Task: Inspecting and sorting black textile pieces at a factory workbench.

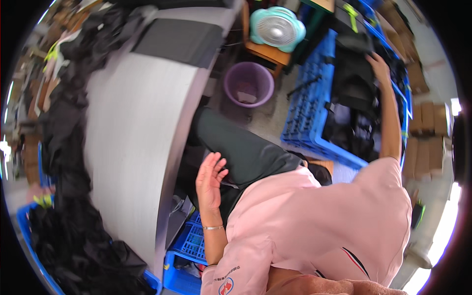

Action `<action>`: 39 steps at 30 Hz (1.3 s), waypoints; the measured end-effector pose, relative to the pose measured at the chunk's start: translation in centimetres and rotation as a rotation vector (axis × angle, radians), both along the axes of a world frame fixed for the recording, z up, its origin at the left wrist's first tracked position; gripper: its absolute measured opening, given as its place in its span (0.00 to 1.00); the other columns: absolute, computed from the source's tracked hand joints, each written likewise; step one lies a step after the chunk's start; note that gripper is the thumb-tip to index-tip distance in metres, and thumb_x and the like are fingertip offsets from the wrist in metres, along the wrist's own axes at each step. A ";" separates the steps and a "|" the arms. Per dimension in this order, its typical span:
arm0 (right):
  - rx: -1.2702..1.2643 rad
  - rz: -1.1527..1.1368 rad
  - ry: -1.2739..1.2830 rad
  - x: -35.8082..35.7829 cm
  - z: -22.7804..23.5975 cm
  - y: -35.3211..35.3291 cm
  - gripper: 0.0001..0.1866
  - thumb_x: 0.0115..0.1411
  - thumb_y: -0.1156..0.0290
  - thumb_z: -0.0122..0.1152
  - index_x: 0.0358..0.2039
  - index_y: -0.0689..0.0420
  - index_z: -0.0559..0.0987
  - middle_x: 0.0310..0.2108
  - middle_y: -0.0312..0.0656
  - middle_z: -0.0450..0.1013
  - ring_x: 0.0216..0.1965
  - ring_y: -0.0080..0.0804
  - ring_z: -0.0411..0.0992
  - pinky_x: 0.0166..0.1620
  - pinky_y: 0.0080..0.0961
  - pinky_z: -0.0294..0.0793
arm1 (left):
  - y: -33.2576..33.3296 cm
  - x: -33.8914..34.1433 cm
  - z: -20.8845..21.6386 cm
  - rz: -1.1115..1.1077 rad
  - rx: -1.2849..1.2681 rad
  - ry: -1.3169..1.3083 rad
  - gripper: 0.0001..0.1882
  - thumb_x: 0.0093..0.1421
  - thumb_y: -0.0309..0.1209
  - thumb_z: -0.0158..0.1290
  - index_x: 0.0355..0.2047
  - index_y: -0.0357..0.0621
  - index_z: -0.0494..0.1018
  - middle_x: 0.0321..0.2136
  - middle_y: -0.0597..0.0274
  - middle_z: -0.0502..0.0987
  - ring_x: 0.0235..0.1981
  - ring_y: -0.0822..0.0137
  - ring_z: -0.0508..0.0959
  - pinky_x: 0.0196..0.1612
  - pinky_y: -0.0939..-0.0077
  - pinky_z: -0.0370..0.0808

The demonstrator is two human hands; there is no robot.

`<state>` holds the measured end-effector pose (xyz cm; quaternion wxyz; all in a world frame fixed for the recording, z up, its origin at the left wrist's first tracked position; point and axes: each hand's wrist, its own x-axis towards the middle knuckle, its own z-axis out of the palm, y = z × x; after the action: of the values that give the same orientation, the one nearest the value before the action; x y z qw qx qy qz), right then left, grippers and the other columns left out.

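My left hand [211,181] is raised beside the table edge, fingers stretched out and holding nothing; a thin bracelet circles its wrist. Out to the right, my right hand [379,70] reaches over a blue plastic crate [304,105]. Its fingers are closed at the edge of a black fabric piece [353,73], with the fingertips partly lost against the dark cloth. More black pieces [351,125] lie below it inside the crate.
A pale table [135,123] stands at my left, with a flat black piece [179,42] at its far end and heaped black fabric [66,128] along its left side. Ahead are a purple bucket [268,91] and a turquoise fan [278,29] on a wooden stool. A blue basket [191,241] sits beneath the table.
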<state>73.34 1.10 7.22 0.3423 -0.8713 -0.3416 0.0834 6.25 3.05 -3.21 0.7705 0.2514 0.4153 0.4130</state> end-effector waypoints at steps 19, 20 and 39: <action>-0.679 -0.212 -0.790 -1.1 -16.4 -1.9 0.27 0.67 0.53 0.53 0.63 0.50 0.68 0.66 0.51 0.61 0.64 0.50 0.62 0.59 0.63 0.60 | 15.7 -20.8 7.1 0.694 0.714 1.352 0.18 0.62 0.31 0.58 0.51 0.39 0.76 0.58 0.49 0.72 0.63 0.59 0.67 0.64 0.67 0.61; -0.589 -0.131 -0.990 -2.1 -15.9 -1.6 0.26 0.67 0.54 0.52 0.62 0.50 0.69 0.67 0.50 0.60 0.65 0.50 0.61 0.59 0.63 0.61 | 17.0 -23.3 7.0 0.764 0.766 1.594 0.21 0.62 0.33 0.58 0.53 0.38 0.74 0.61 0.47 0.68 0.66 0.55 0.62 0.66 0.66 0.58; 0.819 1.579 -0.231 -56.2 -2.4 8.1 0.15 0.53 0.78 0.61 0.43 0.66 0.79 0.50 0.52 0.74 0.50 0.46 0.76 0.54 0.37 0.77 | 6.4 -10.4 8.3 0.878 0.712 1.190 0.09 0.58 0.24 0.61 0.40 0.43 0.81 0.34 0.61 0.81 0.38 0.64 0.79 0.46 0.71 0.74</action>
<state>17.15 9.20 4.83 0.4328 -0.1949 -0.8767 0.0780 -4.17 9.49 5.10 0.0636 0.4726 0.6590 0.5817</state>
